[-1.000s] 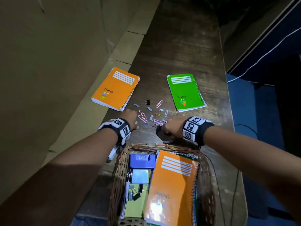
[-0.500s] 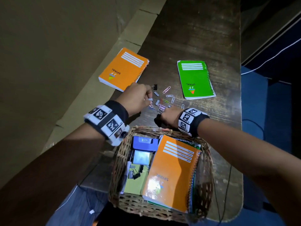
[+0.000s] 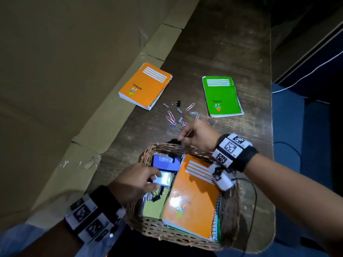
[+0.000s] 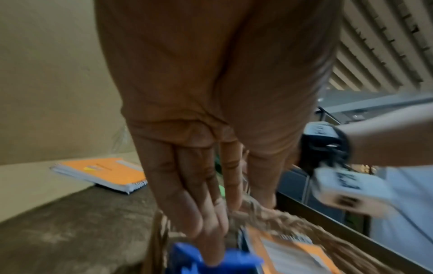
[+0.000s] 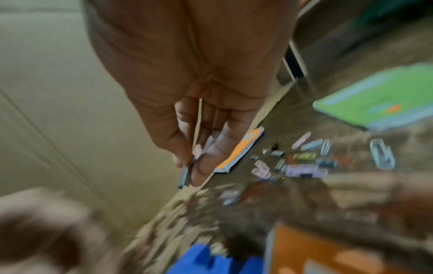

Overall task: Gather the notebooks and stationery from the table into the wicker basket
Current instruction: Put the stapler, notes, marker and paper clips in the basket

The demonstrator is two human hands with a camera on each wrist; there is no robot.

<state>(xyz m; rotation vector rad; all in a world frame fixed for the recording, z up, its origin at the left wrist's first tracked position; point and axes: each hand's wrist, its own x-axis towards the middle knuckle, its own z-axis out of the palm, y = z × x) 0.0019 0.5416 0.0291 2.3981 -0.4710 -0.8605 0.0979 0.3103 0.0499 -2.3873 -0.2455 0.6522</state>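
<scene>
The wicker basket [image 3: 167, 233] stands at the table's near edge and holds an orange notebook [image 3: 193, 197], a blue stapler [image 3: 166, 162] and small items. My left hand [image 3: 155, 178] reaches into its left side, fingers straight, tips by the stapler [image 4: 187, 259]. My right hand [image 3: 182, 135] hovers over the far rim and pinches a grey staple strip and pale paper clips [image 5: 187, 174]. On the table lie an orange notebook [image 3: 146, 86], a green notebook [image 3: 221, 96], scattered paper clips [image 3: 182, 115] and a black binder clip [image 3: 177, 103].
A cardboard wall [image 3: 65, 71] runs along the table's left side. The dark wooden table [image 3: 222, 43] stretches away beyond the notebooks, and its right edge drops to a blue floor [image 3: 289, 127]. A black cable [image 3: 254, 201] hangs by the basket's right side.
My left hand has pulled back from the paper clip pile into the basket. My right hand has lifted off the table towards the basket's far rim with small clips pinched.
</scene>
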